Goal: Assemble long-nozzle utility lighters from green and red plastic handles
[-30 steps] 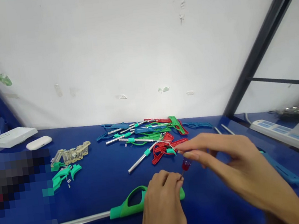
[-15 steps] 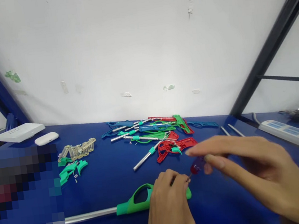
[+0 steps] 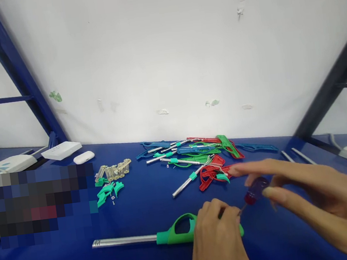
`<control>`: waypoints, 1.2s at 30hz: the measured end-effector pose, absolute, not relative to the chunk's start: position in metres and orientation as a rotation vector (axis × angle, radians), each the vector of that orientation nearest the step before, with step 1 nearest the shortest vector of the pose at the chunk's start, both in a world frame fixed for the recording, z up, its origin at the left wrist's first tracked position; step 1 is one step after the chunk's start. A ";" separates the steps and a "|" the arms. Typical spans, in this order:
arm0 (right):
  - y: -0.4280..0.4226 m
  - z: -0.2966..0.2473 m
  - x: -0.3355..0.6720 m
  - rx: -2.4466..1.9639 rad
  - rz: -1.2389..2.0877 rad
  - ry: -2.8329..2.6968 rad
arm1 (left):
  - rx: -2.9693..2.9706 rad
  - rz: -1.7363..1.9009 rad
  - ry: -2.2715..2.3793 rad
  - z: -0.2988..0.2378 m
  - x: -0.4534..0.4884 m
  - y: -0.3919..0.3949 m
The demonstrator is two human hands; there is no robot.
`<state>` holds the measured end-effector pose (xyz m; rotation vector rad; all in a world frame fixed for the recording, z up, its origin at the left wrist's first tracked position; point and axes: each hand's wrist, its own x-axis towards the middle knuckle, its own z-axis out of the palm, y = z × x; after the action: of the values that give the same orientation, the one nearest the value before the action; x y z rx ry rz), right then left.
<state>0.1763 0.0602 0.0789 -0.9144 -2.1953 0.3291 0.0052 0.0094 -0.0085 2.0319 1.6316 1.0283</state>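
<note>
A green long-nosed gas lighter (image 3: 173, 234) with a silver barrel lies across the front of the blue table. My left hand (image 3: 219, 232) is closed over its handle end and holds it against the tabletop. My right hand (image 3: 317, 196) has its thumb against the purple and red handle of a small screwdriver (image 3: 257, 190), with the index finger stretched out above. The screwdriver is tilted, its thin shaft pointing down to the lighter beside my left fingertips. My fingers hide the tip.
Opened lighter parts in red, green and blue, some with metal barrels, lie in a pile (image 3: 202, 156) at the back. Further left are clear fuel tanks (image 3: 115, 170), teal triggers (image 3: 107, 192) and a white case (image 3: 83, 157). Two metal tubes (image 3: 303, 156) rest at the right.
The view has swung left, so everything appears further right. My left hand still holds the lighter down. The right fingers have shifted on the screwdriver handle, and more of it shows.
</note>
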 end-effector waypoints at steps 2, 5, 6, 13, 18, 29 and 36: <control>0.062 0.080 0.182 -0.867 0.356 -2.198 | 2.035 1.019 1.638 -0.007 0.005 0.009; 0.065 0.083 0.178 -0.899 0.340 -2.129 | 2.045 1.006 1.645 -0.006 0.006 0.009; 0.066 0.085 0.174 -0.913 0.312 -2.097 | 2.045 1.008 1.645 -0.007 0.006 0.010; 0.060 0.086 0.156 -0.932 0.297 -2.103 | 2.058 1.047 1.620 -0.010 0.005 0.010; 0.057 0.089 0.173 -0.836 0.467 -2.207 | 2.045 1.043 1.589 -0.008 0.004 0.009; 0.061 0.091 0.166 -0.895 0.558 -2.169 | 2.066 1.175 1.668 -0.010 0.005 0.011; 0.059 0.095 0.188 -0.992 0.629 -2.186 | 2.106 1.091 1.643 -0.008 0.002 0.008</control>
<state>0.1881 0.0587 0.0947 -0.9925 -2.1859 0.6288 0.0024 0.0080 -0.0078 2.1062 1.6433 1.0910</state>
